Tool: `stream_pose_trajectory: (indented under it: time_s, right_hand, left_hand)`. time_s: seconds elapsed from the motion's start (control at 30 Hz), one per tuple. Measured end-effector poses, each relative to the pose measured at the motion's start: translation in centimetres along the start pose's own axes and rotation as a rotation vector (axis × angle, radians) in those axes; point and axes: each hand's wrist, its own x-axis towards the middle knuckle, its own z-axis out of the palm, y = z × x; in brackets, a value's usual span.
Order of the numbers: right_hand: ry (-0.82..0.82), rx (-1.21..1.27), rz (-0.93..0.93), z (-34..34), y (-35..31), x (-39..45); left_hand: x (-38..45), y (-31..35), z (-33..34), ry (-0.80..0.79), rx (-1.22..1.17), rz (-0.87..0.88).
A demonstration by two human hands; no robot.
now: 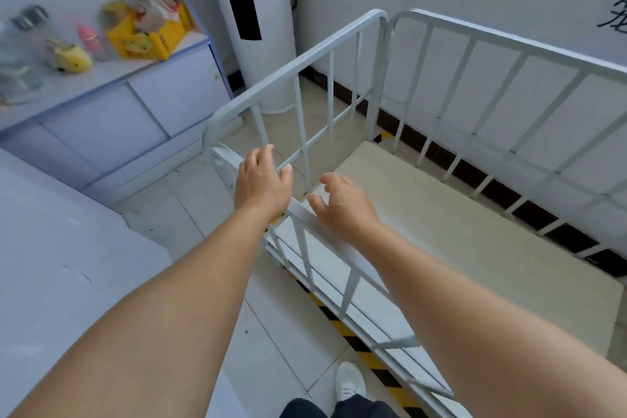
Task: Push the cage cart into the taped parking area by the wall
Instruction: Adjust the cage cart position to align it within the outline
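The white cage cart (451, 44) with barred metal sides and a pale deck (458, 237) stands close along the wall on the right. Yellow-and-black floor tape (342, 326) runs under its near side rail, and a bit of tape shows at the far corner (383, 136). My left hand (263, 180) hovers over the near top rail with loosely spread fingers, holding nothing. My right hand (342, 204) hovers just beside it over the same rail (305, 210), fingers relaxed and apart. Neither hand grips the rail.
A tall white standing air conditioner (251, 10) stands in the corner just past the cart. On the left, a lilac cabinet (142, 105) carries a yellow crate (149, 37) and bottles. A grey surface (68, 248) fills the near left. My white shoe (349, 380) stands on the tiled floor.
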Motion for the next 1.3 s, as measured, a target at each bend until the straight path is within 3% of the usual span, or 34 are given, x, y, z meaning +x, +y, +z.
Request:
stream_pose_trajectory:
  time_s: [0.33, 0.43, 0.53, 0.6, 0.67, 0.8, 0.87, 0.97, 1.07, 1.3]
  right_hand:
    - [-0.168, -0.011, -0.031, 3.9, -6.9, 9.2]
    - [-0.228, -0.013, 0.033, 6.5, -9.8, 12.1]
    - [-0.268, 0.018, 0.13, 8.9, -13.2, 15.0]
    - [-0.281, -0.003, 0.196, 9.8, -15.1, 16.7]
    - [-0.274, -0.071, 0.247, 10.4, -16.2, 18.1]
    - [-0.251, -0.16, 0.3, 11.0, -17.0, 18.9]
    - [-0.24, -0.154, 0.306, 11.1, -17.1, 18.9]
    - [-0.241, -0.143, 0.305, 10.7, -17.0, 19.1]
    - [-0.259, -0.122, 0.333, 10.5, -17.2, 19.2]
    - [-0.267, -0.084, 0.358, 10.1, -16.4, 19.9]
  left_hand:
    - [14.6, -7.6, -1.9, -0.004, 0.222, -0.007]
    - [19.8, -9.4, -1.7, -0.231, 0.121, -0.004]
    - [23.2, -10.5, -1.4, -0.533, -0.036, 0.111]
    - [24.7, -10.6, -1.0, -0.615, -0.054, 0.217]
    - [26.2, -10.1, -0.5, -0.542, -0.021, 0.299]
    - [29.6, -9.1, -0.4, -0.204, 0.243, 0.599]
    - [31.4, -9.3, 0.1, -0.266, 0.19, 0.469]
    - [32.8, -10.7, 1.6, -0.574, -0.13, 0.203]
    - [33.2, -11.4, 2.0, -0.617, -0.237, 0.187]
    - [34.0, -10.5, 3.3, -0.561, -0.14, 0.27]
